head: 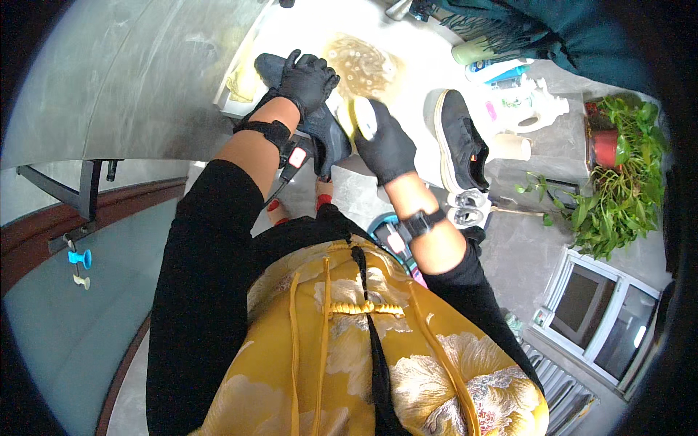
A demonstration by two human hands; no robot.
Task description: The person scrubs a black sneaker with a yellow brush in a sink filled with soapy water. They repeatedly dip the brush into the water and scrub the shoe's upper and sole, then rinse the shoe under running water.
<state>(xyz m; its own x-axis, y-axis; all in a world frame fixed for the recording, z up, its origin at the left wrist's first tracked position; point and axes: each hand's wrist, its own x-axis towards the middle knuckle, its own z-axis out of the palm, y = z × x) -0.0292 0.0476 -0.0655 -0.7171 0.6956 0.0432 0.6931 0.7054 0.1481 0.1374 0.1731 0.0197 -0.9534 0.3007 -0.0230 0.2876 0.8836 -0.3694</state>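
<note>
My left hand (309,82), in a black glove, lies on a dark shoe (332,136) at the near edge of a white sink (420,71). Its fingers are bent over the shoe's upper side, which it partly hides. Just to the right, my right hand (384,141), gloved in black too, grips a white and yellow scrubbing brush (357,119) close beside the shoe. Brownish, bubbly water (362,65) stands in the basin beyond both hands. A second dark shoe with a pale sole (462,141) lies on the counter to the right.
Along the right are a white jug-shaped bottle (529,106), several other bottles, a cup (512,147) and a potted plant (605,147). A yellow cloth (242,82) lies at the sink's left rim. Dark green fringed fabric (556,32) hangs at the upper right.
</note>
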